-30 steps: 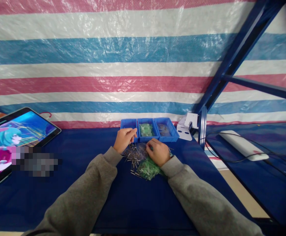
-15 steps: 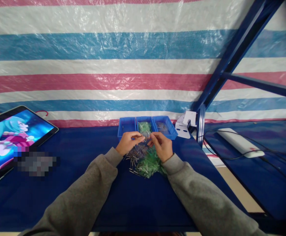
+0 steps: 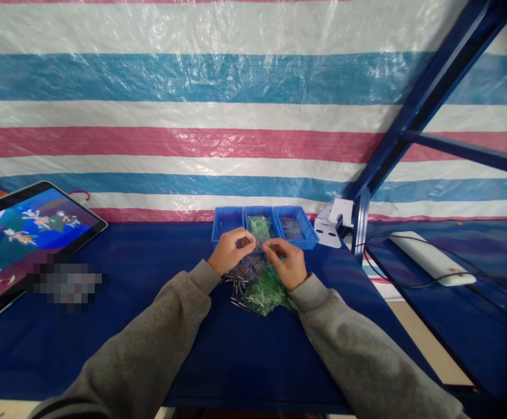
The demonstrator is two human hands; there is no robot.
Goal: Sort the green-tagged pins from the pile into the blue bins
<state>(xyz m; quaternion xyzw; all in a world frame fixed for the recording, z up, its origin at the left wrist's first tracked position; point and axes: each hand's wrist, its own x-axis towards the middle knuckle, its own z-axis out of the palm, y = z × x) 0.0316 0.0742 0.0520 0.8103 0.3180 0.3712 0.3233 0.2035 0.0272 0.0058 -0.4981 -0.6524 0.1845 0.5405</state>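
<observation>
My left hand (image 3: 231,251) is closed in a pinch, thumb against forefinger. Facing it across a small gap, my right hand (image 3: 286,262) is pinched too. Whatever the fingertips hold is too small to make out. Beneath and between the hands lies a heap on the table: small green translucent pieces (image 3: 267,294) at the right, thin metal pins (image 3: 238,286) at the left, and clear plastic pieces (image 3: 250,269) behind. Just beyond stands a blue middle bin (image 3: 259,210) containing pale green pieces (image 3: 260,225), partly covered by my fingers.
Flanking it are a left blue bin (image 3: 228,210) and a right blue bin (image 3: 311,234) with small clear or greyish pieces. A white bent bracket (image 3: 328,233) sits beside a metal post (image 3: 360,224). At the left lies a lit tablet (image 3: 39,227); at the right, a white power strip (image 3: 432,259) with black cables.
The fingertips of my two hands have moved slightly apart. The view has shifted a little, and the tablet's picture is different. The heap and bins look the same.
</observation>
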